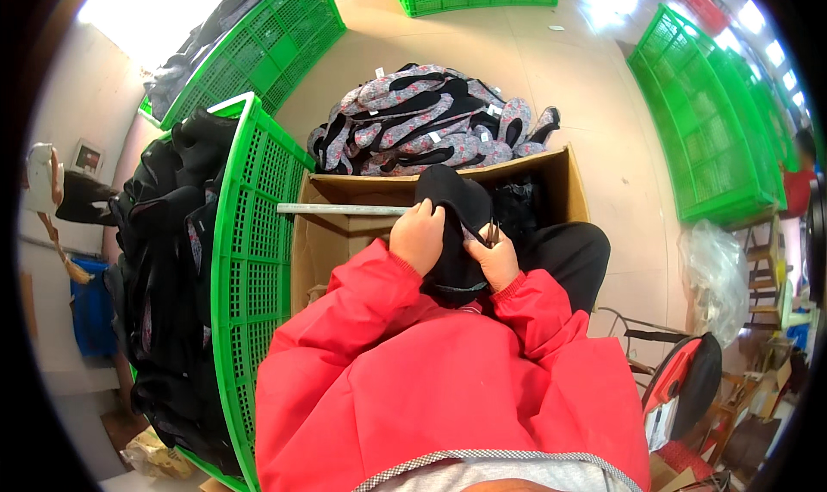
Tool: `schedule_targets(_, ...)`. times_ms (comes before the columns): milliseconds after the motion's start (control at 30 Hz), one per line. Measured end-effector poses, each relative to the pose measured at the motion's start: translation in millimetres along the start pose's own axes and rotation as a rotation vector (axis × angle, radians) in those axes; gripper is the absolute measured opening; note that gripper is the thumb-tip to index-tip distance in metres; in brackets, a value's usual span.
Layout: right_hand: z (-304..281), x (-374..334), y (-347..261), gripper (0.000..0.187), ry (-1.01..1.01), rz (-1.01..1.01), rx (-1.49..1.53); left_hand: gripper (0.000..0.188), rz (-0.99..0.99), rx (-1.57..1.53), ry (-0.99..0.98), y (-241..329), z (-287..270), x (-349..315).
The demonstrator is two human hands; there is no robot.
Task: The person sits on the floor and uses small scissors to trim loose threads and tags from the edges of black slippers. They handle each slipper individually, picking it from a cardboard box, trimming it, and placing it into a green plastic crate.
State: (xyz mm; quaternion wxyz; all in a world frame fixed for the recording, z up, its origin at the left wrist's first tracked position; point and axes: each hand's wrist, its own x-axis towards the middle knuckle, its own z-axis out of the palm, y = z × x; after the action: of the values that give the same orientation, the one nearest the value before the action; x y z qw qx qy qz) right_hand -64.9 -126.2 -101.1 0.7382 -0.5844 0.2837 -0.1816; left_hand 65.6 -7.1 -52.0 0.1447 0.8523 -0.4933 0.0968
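Over an open cardboard box (568,177), a soft black cloth piece (455,195) with a rounded top is held up in front of me. My left hand (418,238) grips its left side, fingers folded over the cloth. My right hand (495,258) is closed at the cloth's right edge, around small dark metal snips (493,233) whose tips point upward. A pale edge of the cloth shows beside them. The lower part of the piece rests near my lap. A grey metal bar (345,209) lies across the box, its right end hidden behind my left hand.
Beyond the box lies a heap of floral and black padded pieces (422,121) with white tags. At my left stands a green crate (250,277) full of black pieces (168,259). Another green crate (267,52) is behind it; more green crates (702,121) stand at right.
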Motion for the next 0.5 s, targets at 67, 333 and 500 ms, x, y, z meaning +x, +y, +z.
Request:
schedule_targets(67, -2, -2, -3, 0.023, 0.001, 0.000, 0.041, 0.024, 0.082, -0.130, 0.208, 0, -10, -11)
schedule_targets(333, -19, -8, -18, 0.025, -0.189, 0.161, 0.317, 0.044, -0.776, -1.697, 0.142, -33, -17, -16)
schedule_targets(500, -20, -9, -15, 0.031, -0.295, 0.087, 0.233, 0.051, -0.694, -2.362, 0.011, -7, -32, -6)
